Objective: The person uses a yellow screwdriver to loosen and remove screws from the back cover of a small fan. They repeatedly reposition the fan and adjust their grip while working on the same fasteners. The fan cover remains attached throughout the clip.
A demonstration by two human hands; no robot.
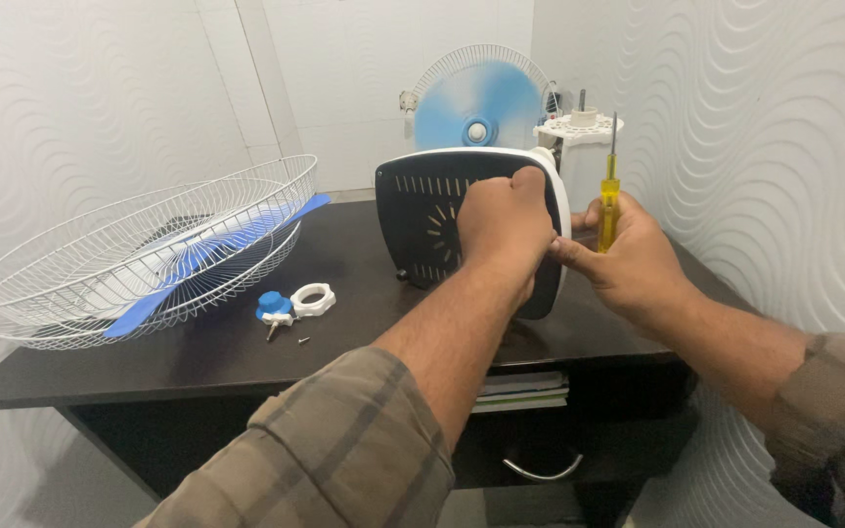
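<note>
No packages or labels show from where I stand; the nearest to one is a stack of thin books or papers (523,389) with green and white edges, tucked on the shelf under the dark glossy wooden counter (364,323). At the middle of the counter stands the black slotted plastic fan motor cover with a white rim (432,220), upright on its edge. The left hand (504,227) is clenched over its top right edge, and the right hand (628,259), just beside it at three o'clock, grips a yellow-handled screwdriver (609,200) held upright, its thin metal shaft pointing up. At nine o'clock lies a white wire fan guard (139,254), round and dish-shaped, overhanging the counter's left edge, with a blue plastic fan blade (202,254) resting in it. Between guard and cover sit a blue plastic knob (274,306), a white ring-shaped plastic nut (313,299) touching it, and a small dark screw (303,340), with bare counter around them. At twelve o'clock, behind the cover, stands a second fan with blue blades in a white wire cage (479,98), close to the white wave-textured walls.
</note>
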